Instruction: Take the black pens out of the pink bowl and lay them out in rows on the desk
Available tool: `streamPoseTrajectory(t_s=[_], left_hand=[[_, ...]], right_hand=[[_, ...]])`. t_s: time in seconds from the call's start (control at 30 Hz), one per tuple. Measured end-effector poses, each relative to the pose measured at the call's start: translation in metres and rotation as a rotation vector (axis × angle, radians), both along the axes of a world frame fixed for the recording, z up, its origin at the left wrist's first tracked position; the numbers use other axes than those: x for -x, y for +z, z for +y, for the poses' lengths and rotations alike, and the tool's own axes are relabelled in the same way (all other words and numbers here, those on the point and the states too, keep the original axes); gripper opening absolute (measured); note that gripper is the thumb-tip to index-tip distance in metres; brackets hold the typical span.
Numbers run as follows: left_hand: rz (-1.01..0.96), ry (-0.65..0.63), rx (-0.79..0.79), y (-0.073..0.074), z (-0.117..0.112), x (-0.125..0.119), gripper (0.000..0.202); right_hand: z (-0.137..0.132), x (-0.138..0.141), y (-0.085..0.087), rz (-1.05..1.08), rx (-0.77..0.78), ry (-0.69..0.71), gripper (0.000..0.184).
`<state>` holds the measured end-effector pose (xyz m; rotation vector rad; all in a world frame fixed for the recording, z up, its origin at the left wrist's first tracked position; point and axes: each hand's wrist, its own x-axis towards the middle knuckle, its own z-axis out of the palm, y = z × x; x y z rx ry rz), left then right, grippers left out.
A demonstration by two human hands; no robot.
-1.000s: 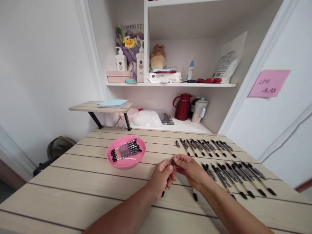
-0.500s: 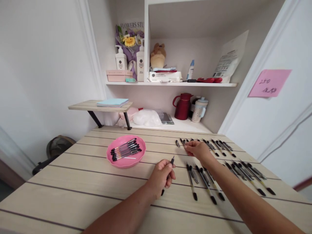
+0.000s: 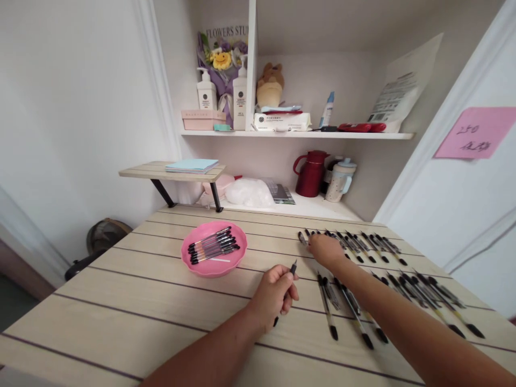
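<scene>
My left hand (image 3: 276,294) is closed around a black pen (image 3: 291,270), held upright-tilted over the wooden table (image 3: 133,301). My right hand (image 3: 325,250) reaches forward to the far row of pen caps (image 3: 363,244). Its fingers curl down on the leftmost pieces there, and what they pinch is hidden. A nearer row of black pens (image 3: 407,295) lies to the right of my right forearm. A pink bowl (image 3: 213,265) with several assembled pens (image 3: 213,247) stands to the left of my hands.
A small raised wooden shelf (image 3: 171,173) with a blue notebook stands at the table's back left. Behind the table are a red jug (image 3: 309,174), a cup, and a plastic bag (image 3: 250,193). A pink note (image 3: 475,140) hangs on the right wall.
My right hand left the pen held by my left hand and reached forward to the far row. The left hand stayed put with the pen. The camera shifted slightly left.
</scene>
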<state>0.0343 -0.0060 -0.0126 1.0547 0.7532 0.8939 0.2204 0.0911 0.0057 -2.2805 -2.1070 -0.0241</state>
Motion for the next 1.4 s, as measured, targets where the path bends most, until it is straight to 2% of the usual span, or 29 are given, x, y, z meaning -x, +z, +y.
streamPoseTrajectory(t_s=[0.3, 0.7, 0.83, 0.93, 1.03, 1.1, 1.27, 1.3, 1.33, 1.4], left_hand=[[0.003, -0.017, 0.005, -0.003, 0.001, -0.001, 0.020], [0.022, -0.015, -0.014, -0.005, 0.003, 0.000, 0.018], [0.016, 0.005, -0.010, -0.005, 0.004, 0.001, 0.021], [0.028, 0.042, -0.034, -0.005, 0.006, 0.001, 0.022], [0.098, 0.094, -0.104, -0.001, 0.013, -0.002, 0.015], [0.196, 0.136, -0.227, 0.006, 0.021, -0.005, 0.010], [0.640, 0.176, -0.840, 0.033, 0.051, -0.013, 0.016], [0.705, 0.177, -0.876, 0.037, 0.058, -0.016, 0.016], [0.749, 0.182, -0.849, 0.039, 0.066, -0.020, 0.016], [0.787, 0.204, -0.685, 0.040, 0.082, -0.029, 0.014]], right_hand=[[-0.001, 0.007, -0.001, -0.127, 0.028, 0.045, 0.024], [-0.001, 0.006, -0.001, -0.133, -0.002, 0.029, 0.025], [-0.013, -0.006, 0.005, -0.121, -0.040, -0.005, 0.027], [-0.035, -0.018, 0.012, -0.064, -0.099, -0.007, 0.030], [-0.067, -0.024, 0.017, 0.076, -0.175, 0.069, 0.032], [-0.089, -0.023, 0.018, 0.187, -0.201, 0.129, 0.032], [-0.125, -0.015, 0.010, 0.374, -0.257, 0.229, 0.033], [-0.128, -0.015, 0.007, 0.391, -0.274, 0.235, 0.033], [-0.129, -0.015, 0.005, 0.405, -0.293, 0.236, 0.032], [-0.129, -0.017, 0.000, 0.425, -0.334, 0.222, 0.033]])
